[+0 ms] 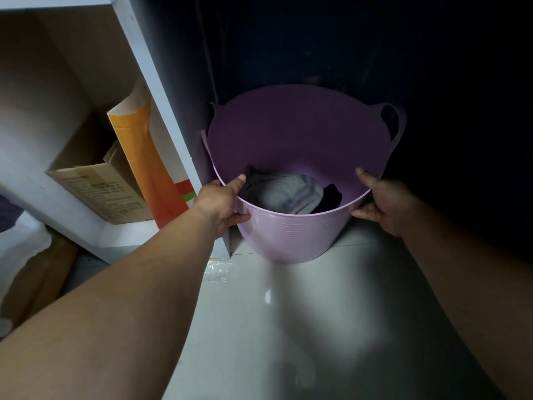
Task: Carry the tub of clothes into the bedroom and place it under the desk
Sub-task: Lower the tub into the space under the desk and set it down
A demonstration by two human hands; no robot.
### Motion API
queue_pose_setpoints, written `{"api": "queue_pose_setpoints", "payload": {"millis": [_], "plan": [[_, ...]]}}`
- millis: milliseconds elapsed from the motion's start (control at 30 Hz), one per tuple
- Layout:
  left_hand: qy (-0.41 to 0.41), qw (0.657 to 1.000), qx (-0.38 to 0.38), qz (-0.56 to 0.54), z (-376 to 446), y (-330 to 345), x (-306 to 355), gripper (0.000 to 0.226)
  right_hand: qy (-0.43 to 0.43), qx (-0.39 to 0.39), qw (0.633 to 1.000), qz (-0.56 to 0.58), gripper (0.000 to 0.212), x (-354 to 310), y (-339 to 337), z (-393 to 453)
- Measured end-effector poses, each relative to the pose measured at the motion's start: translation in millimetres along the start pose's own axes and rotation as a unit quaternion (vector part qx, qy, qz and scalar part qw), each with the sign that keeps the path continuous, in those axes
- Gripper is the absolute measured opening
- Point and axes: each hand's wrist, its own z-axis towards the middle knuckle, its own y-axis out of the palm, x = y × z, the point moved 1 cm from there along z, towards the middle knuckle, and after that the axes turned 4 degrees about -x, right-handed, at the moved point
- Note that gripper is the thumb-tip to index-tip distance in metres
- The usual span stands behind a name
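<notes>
Head view: both hands clamp tub [291, 235] rim, thumbs inside, fingers outside — left hand [223, 204] near side-left, right hand [383, 202] right. Tub sits on floor [288, 327] in dark recess beside white panel [161, 90]; clothes [288, 193] at bottom.

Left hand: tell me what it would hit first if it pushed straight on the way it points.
The left hand, gripping the purple tub's near rim, points up and right. It would probably first meet the grey clothes inside; depth is unclear.
</notes>
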Motion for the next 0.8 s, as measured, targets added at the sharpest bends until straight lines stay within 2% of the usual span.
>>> {"api": "queue_pose_setpoints", "payload": {"millis": [600, 733, 800], "plan": [[-0.004, 1.000, 0.007, 0.005, 1.7, 1.6, -1.8, 0.022, -0.007, -0.004, 1.000, -0.004, 0.060, -0.7, -1.9, 1.9], [-0.003, 1.000, 0.008, 0.004, 3.9, 1.2, -3.1, 0.031, -0.007, -0.004, 1.000, -0.005, 0.059, -0.5, -1.4, 2.0], [0.000, 1.000, 0.007, 0.004, 5.0, 0.9, -3.8, 0.025, -0.010, -0.005, 1.000, -0.001, 0.060, -0.4, -1.9, 2.8]]}}
